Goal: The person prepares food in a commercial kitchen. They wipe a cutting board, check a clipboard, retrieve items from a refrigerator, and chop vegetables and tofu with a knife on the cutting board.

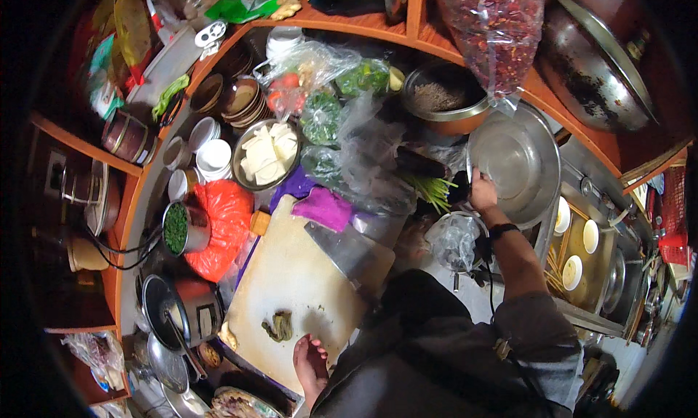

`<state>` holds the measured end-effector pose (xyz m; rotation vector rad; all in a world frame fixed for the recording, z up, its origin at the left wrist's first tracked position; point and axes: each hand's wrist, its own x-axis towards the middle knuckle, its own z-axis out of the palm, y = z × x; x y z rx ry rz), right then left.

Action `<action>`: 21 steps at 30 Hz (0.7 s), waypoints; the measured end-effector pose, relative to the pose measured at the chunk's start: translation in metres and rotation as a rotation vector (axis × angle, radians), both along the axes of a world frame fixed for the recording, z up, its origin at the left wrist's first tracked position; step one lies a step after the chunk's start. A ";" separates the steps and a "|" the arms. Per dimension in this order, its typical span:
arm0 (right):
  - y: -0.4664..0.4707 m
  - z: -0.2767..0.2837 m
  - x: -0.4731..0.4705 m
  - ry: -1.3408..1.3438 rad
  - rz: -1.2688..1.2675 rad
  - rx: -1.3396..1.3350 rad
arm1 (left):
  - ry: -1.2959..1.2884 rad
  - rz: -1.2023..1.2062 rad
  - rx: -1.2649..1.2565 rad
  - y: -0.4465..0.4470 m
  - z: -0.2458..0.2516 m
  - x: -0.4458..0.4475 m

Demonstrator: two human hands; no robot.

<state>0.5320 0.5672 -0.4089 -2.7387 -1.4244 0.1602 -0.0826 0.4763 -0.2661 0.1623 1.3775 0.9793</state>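
Observation:
My right hand [483,191] grips the near rim of a wide metal basin [515,162], with its thumb over the edge. The basin's inside shows bare metal. My left hand [311,361] is loosely curled, with nothing seen in it, at the edge of a pale cutting board [272,276]. Just beyond it on the board lies a small clump of dark green pickled vegetable [280,326]. A cleaver [341,249] rests flat across the board's far part, beside a magenta cloth [323,208]. A plastic bag [452,235] lines a container below my right wrist.
White slabs fill a metal bowl [268,154]. Chopped greens sit in a metal pot [175,230] by a red plastic bag [221,227]. Bagged vegetables [322,118] crowd the back. Dried chillies [493,31] hang low over the basin. White bowls [572,272] and chopsticks lie in a sink at right.

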 end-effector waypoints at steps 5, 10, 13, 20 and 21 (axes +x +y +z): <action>0.003 -0.004 0.004 0.151 -0.066 0.093 | 0.010 -0.026 0.032 -0.005 -0.003 -0.001; -0.013 -0.003 0.024 0.363 -0.098 0.213 | -0.033 0.018 0.013 -0.015 -0.006 -0.002; -0.012 0.006 0.019 0.496 -0.057 0.260 | -0.018 0.064 -0.003 -0.027 -0.006 -0.006; 0.015 0.048 -0.009 0.067 0.067 0.481 | 0.043 0.169 -0.026 -0.061 -0.003 -0.030; 0.021 0.079 -0.040 -0.039 0.231 0.617 | 0.064 0.164 -0.020 -0.067 -0.005 -0.034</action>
